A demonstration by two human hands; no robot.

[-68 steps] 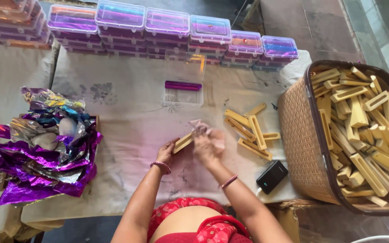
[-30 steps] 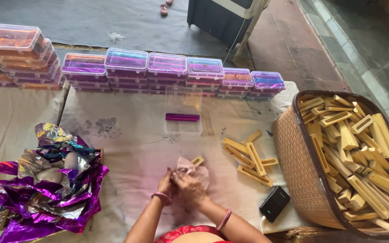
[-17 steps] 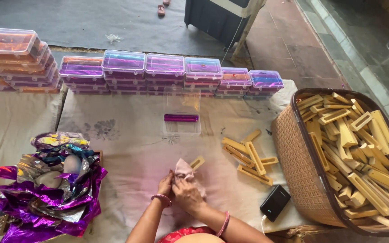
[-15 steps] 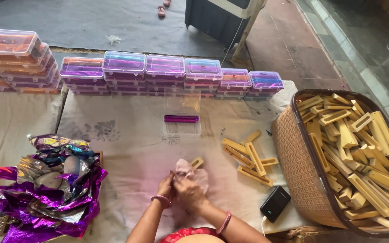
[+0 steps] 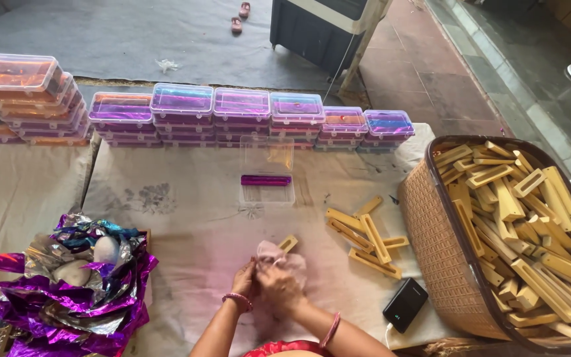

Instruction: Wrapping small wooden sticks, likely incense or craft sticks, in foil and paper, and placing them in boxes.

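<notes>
Both hands at worktop (image 5: 186, 218) near edge, middle. Left hand (image 5: 244, 280) and right hand (image 5: 280, 288) each in closed grip on pink cloth (image 5: 279, 254) wrapped round wooden block (image 5: 288, 243). Loose wooden blocks (image 5: 365, 238) just right; wicker basket (image 5: 431, 225) at right edge

Both hands were bunched together at the near edge of the counter (image 5: 186, 225): left hand (image 5: 244, 281) and right hand (image 5: 280, 287) each had a grip on a pale pink cloth (image 5: 279, 254), with one yellow wooden piece (image 5: 288, 243) poking out of it. A few more wooden pieces (image 5: 365, 235) lay loose just to the right, near a wicker basket (image 5: 431, 225) piled full of them. Crumpled purple foil (image 5: 74, 297) sat to the left, stacked clear boxes (image 5: 239, 116) ran along the far side, and a small black device (image 5: 405, 304) lay beside the basket.
</notes>
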